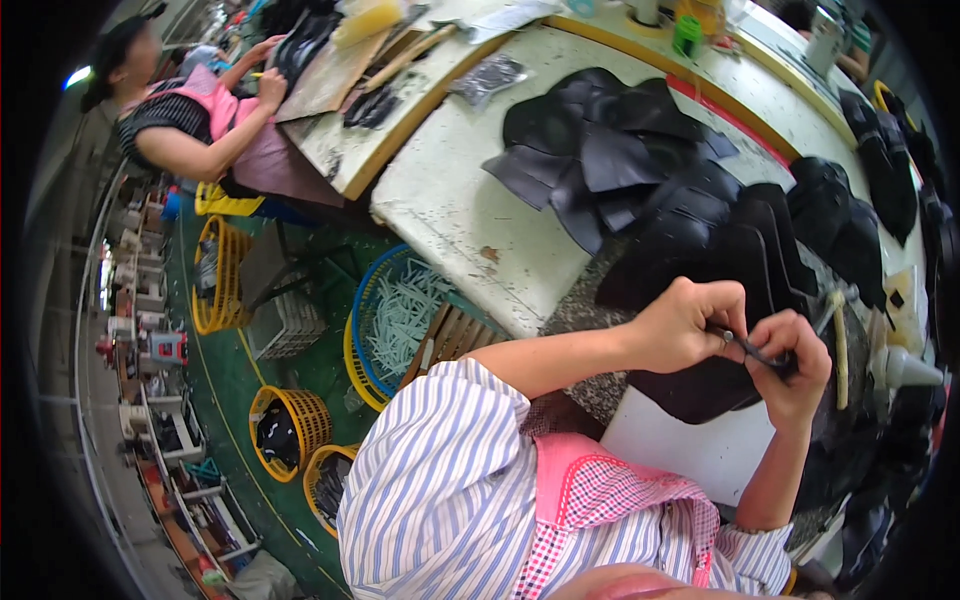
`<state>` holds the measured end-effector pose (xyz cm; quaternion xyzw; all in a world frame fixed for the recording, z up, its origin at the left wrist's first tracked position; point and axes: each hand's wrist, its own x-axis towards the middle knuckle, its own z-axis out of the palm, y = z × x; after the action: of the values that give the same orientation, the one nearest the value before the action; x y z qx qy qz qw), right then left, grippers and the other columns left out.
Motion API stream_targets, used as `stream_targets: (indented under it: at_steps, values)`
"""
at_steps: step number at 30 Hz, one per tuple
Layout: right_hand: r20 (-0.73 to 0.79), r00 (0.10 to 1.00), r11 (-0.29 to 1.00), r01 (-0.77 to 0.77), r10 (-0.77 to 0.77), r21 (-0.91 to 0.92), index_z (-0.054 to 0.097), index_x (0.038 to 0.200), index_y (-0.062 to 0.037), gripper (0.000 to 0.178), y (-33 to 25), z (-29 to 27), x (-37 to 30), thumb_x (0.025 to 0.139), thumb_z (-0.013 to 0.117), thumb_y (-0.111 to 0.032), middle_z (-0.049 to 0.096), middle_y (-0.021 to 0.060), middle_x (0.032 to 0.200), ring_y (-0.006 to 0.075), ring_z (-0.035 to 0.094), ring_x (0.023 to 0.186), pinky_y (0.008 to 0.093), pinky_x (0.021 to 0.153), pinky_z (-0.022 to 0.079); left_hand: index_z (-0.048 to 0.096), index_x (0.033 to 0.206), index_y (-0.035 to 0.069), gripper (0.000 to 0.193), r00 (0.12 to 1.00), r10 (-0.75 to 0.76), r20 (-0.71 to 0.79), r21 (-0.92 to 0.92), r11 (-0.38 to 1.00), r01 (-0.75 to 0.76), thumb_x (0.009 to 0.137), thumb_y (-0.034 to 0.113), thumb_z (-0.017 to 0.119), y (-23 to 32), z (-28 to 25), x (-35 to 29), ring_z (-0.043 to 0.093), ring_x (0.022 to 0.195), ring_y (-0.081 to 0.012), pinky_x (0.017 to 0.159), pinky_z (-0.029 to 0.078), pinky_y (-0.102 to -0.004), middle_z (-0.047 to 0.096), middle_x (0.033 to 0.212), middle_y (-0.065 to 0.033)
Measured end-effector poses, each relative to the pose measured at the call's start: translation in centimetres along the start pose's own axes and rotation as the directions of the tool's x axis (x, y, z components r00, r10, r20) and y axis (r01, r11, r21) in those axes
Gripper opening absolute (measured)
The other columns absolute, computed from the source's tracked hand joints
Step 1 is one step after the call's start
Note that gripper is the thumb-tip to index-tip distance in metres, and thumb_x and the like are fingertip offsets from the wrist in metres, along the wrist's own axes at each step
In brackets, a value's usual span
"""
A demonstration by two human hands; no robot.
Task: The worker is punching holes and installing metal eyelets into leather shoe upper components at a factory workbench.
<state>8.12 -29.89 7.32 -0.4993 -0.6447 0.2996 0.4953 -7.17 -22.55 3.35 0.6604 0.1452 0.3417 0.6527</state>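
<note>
My left hand (pixel 690 328) and my right hand (pixel 797 365) are close together above the worktable, both pinched on a small black piece (pixel 757 352). It spans the gap between my fingertips, and a small shiny spot shows at its left end. My fingers hide most of it, so its kind cannot be made out. Beneath my hands lie large black leather-like pieces (pixel 690 260), stacked and overlapping. A looser heap of similar dark cut pieces (pixel 620 150) spreads farther back on the white tabletop (pixel 450 220).
Right of my hands rest a hammer (pixel 841 350) with a pale handle and a white nozzle bottle (pixel 908 370). A clear bag (pixel 488 78) lies at the back. Left on the floor stand a blue basket (pixel 372 300) of pale strips and yellow baskets (pixel 315 420). A co-worker (pixel 190 120) works at far left.
</note>
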Motion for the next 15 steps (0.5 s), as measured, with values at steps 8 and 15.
stream_targets:
  at_steps: [8, 15]
  values:
    - [0.085, 0.988, 0.991, 0.128, -0.13, 0.026, 0.05, 0.077, -0.0007, 0.019, 0.5, -3.5, 0.5, 0.061, 0.062, 0.002, 0.054, 0.0083, 0.077, 0.0175, 0.054, 0.068, 0.0252, 0.061, 0.043, 0.056, 0.073, 0.001, 0.016, 0.968, 0.246, -0.055, 0.25, 0.942, -0.226, 0.063, -0.004, 0.068, 1.6, 1.8, 2.1, 0.057, 0.057, -0.0156, 0.051, 0.044, -0.0242, 0.055, 0.065, -0.0082]
    - [-0.305, 0.917, 0.858, -0.361, 0.256, -0.366, 0.043, 0.115, -0.0085, 0.063, 14.0, -21.5, 7.3, 0.061, 0.072, -0.027, 0.045, 0.0134, 0.113, 0.0345, 0.03, 0.116, 0.0468, 0.091, 0.029, 0.06, 0.099, 0.015, 0.048, 0.839, 0.517, 0.168, 0.848, 0.359, -0.391, 0.059, 0.038, 0.071, -2.0, 0.3, 8.6, 0.053, 0.058, -0.0152, 0.05, 0.044, -0.025, 0.052, 0.075, -0.0027]
